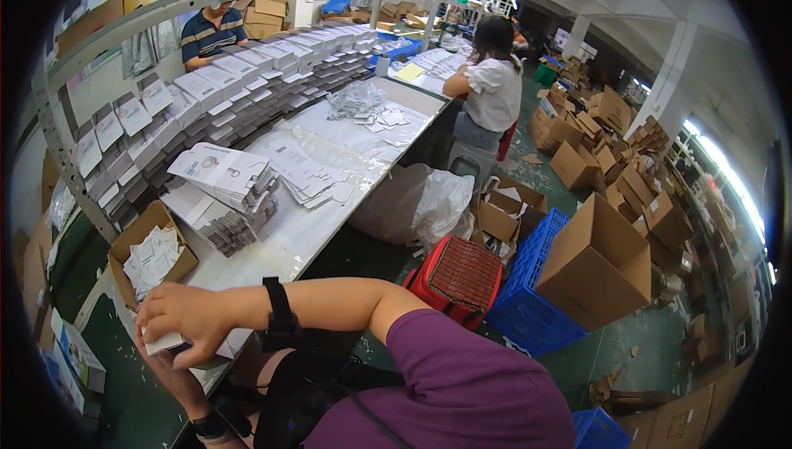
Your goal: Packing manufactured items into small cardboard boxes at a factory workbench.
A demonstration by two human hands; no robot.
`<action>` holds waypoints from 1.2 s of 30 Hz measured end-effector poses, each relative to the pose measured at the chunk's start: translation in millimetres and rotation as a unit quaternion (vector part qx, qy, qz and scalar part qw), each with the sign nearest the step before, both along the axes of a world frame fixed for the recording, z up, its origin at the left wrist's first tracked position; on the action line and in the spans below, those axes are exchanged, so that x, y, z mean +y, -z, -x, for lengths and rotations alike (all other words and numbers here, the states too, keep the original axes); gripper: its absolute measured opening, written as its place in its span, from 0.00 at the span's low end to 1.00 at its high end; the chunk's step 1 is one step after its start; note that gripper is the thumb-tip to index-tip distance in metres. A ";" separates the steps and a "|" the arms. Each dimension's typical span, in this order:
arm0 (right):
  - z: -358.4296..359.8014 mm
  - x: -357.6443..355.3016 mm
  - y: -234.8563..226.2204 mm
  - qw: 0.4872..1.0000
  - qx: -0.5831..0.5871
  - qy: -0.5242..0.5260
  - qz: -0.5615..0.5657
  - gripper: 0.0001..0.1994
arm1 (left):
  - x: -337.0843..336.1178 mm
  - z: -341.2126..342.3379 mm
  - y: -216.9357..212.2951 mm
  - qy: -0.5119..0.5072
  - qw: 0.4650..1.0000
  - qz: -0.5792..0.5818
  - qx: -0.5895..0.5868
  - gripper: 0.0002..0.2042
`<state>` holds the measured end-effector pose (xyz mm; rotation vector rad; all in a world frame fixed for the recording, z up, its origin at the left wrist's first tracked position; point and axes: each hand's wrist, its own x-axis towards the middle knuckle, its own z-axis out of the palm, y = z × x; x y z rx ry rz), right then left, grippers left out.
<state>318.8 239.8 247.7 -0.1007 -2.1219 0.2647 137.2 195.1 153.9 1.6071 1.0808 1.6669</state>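
Observation:
At the near left end of the long table, my right hand point(188, 317) reaches across and curls over a small white box point(167, 342). Its fingers press on the box's top and side. My left hand point(172, 376) is underneath, mostly covered by the right; it appears to support the box from below, its fingers hidden. Just beyond my hands stands an open brown carton point(147, 222) holding loose white paper pieces point(155, 256). Farther along lie a stack of flat printed white cartons point(219, 170) and a fanned pile of white cards point(307, 170).
Rows of stacked white boxes point(223, 78) line the table's far side, behind a metal frame point(74, 160). A clear plastic bag point(356, 98) lies farther up. Two people sit along the table. To my right are a red stool point(450, 284), blue crate point(528, 284) and open carton point(594, 259).

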 end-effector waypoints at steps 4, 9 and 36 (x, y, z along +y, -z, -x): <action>16.2 19.6 -53.0 0.948 -0.303 0.041 0.089 0.17 | -1.4 -7.3 9.5 0.005 0.999 -0.006 -0.038 0.35; 64.0 33.2 -19.6 0.973 -0.215 0.080 0.038 0.19 | -0.7 8.0 34.3 0.002 0.999 0.037 -0.010 0.37; 53.5 13.3 -46.3 0.935 -0.347 0.059 -0.049 0.26 | -31.4 -14.3 -20.8 0.126 0.978 0.163 -0.029 0.44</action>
